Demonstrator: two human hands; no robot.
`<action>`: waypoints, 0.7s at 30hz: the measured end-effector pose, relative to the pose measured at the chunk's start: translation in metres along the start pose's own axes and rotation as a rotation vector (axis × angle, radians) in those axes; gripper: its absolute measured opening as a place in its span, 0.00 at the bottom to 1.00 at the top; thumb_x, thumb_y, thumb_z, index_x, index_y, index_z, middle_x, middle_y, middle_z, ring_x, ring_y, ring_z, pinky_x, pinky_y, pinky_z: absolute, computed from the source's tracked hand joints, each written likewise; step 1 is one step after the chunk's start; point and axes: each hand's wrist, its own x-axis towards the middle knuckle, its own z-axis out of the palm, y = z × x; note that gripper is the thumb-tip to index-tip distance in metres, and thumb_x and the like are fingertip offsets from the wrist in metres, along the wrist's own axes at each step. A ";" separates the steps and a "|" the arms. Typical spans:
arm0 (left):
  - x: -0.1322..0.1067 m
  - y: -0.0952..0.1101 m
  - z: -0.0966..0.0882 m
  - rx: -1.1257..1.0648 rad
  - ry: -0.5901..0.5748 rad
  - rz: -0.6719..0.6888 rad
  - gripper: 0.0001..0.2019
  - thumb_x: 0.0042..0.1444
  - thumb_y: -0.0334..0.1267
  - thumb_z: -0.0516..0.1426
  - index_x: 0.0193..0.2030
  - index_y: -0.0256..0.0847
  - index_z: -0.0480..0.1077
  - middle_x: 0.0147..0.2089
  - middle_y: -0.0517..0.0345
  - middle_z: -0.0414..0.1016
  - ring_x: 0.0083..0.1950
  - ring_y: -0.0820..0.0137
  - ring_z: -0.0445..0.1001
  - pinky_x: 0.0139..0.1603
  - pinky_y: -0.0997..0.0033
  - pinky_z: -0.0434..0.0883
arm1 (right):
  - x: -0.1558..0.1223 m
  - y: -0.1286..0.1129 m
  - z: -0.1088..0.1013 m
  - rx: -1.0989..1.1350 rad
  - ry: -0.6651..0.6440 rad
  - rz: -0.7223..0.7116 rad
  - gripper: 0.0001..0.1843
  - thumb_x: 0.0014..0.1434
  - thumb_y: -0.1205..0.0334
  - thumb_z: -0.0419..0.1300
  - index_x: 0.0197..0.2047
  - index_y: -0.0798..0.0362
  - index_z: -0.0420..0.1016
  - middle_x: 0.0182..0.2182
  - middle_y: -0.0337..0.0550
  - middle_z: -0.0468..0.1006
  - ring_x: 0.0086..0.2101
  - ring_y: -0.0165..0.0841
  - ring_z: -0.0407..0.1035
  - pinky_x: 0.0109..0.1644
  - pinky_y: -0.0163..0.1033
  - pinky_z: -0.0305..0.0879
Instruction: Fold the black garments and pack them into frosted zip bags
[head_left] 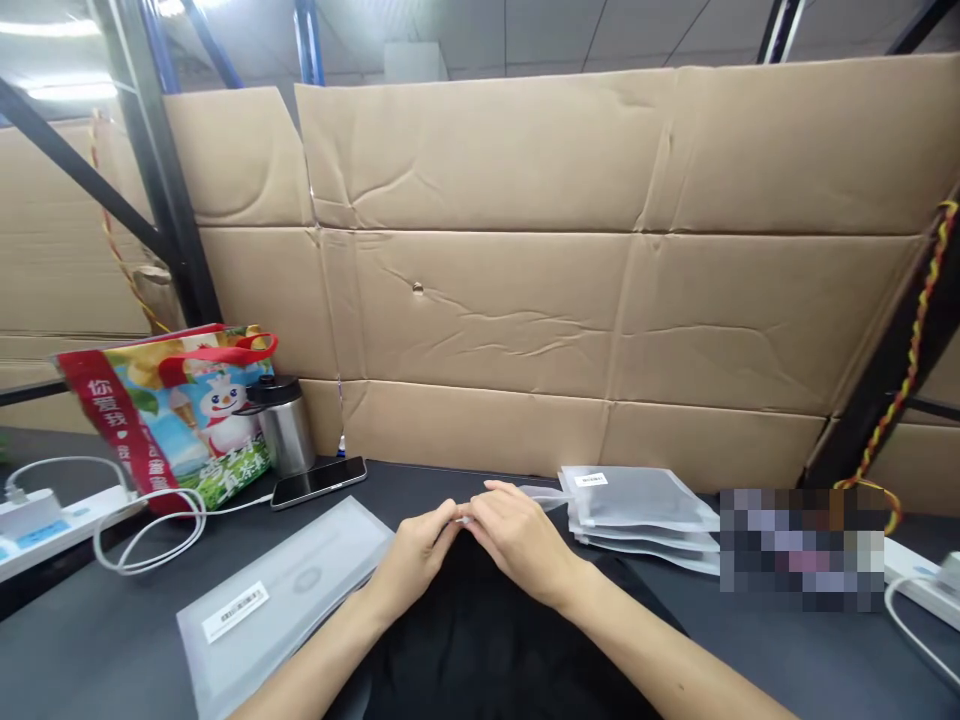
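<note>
My left hand [420,550] is closed, its thumb and fingers pinched together at the edge of a thin translucent plastic bag [551,497], seen nearly edge-on. Right beside it, my right hand [521,535] closes over the same edge, with the fingertips of both hands almost meeting. A small whitish bit shows between them; most of the bag is hidden behind my right hand. To the left, partly under my left forearm, lies a stack of frosted zip bags [300,570] with a barcode label. Another pile of frosted bags [637,500] lies to the right.
A phone [319,482] on a white cable lies by a steel flask [287,425] and a colourful carry bag [191,410]. Power strips [67,525] sit at both sides. A cardboard wall [487,330] stands behind the dark table. A blurred-out patch [802,548] covers something at right.
</note>
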 end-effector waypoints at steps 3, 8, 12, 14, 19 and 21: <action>-0.002 -0.002 -0.004 0.002 -0.031 0.019 0.10 0.66 0.37 0.44 0.35 0.43 0.63 0.37 0.60 0.75 0.36 0.69 0.75 0.39 0.75 0.69 | -0.013 0.015 -0.003 -0.055 0.000 -0.033 0.09 0.65 0.70 0.49 0.42 0.53 0.70 0.36 0.42 0.78 0.45 0.33 0.72 0.59 0.46 0.60; -0.001 -0.007 -0.014 0.016 -0.049 -0.023 0.09 0.66 0.40 0.44 0.35 0.45 0.60 0.42 0.59 0.77 0.41 0.67 0.77 0.41 0.75 0.70 | -0.049 0.058 -0.027 -0.160 0.001 0.093 0.10 0.65 0.68 0.49 0.40 0.51 0.71 0.36 0.42 0.79 0.47 0.36 0.71 0.57 0.49 0.62; 0.001 -0.011 -0.015 0.022 -0.051 -0.074 0.09 0.66 0.41 0.44 0.35 0.45 0.57 0.41 0.58 0.78 0.44 0.67 0.76 0.42 0.75 0.71 | -0.063 0.072 -0.039 -0.248 -0.005 0.182 0.09 0.65 0.67 0.49 0.38 0.51 0.70 0.34 0.42 0.78 0.44 0.35 0.72 0.58 0.48 0.61; 0.001 -0.011 -0.014 0.033 -0.068 -0.058 0.09 0.66 0.41 0.43 0.35 0.44 0.57 0.40 0.57 0.77 0.42 0.69 0.76 0.43 0.76 0.70 | -0.064 0.070 -0.038 -0.261 -0.012 0.199 0.11 0.66 0.67 0.48 0.36 0.50 0.69 0.33 0.41 0.77 0.41 0.33 0.73 0.58 0.48 0.60; -0.001 -0.009 -0.014 0.053 -0.073 -0.021 0.08 0.66 0.38 0.43 0.35 0.44 0.58 0.41 0.58 0.77 0.39 0.72 0.77 0.41 0.78 0.69 | -0.063 0.066 -0.031 -0.288 0.007 0.247 0.11 0.66 0.67 0.47 0.35 0.50 0.69 0.30 0.41 0.77 0.34 0.33 0.73 0.56 0.50 0.61; -0.002 -0.010 -0.014 0.045 -0.065 -0.014 0.07 0.66 0.37 0.44 0.35 0.45 0.58 0.44 0.58 0.78 0.41 0.71 0.77 0.41 0.78 0.69 | -0.064 0.066 -0.030 -0.293 0.011 0.265 0.12 0.66 0.67 0.47 0.35 0.50 0.69 0.28 0.40 0.76 0.31 0.33 0.73 0.56 0.51 0.62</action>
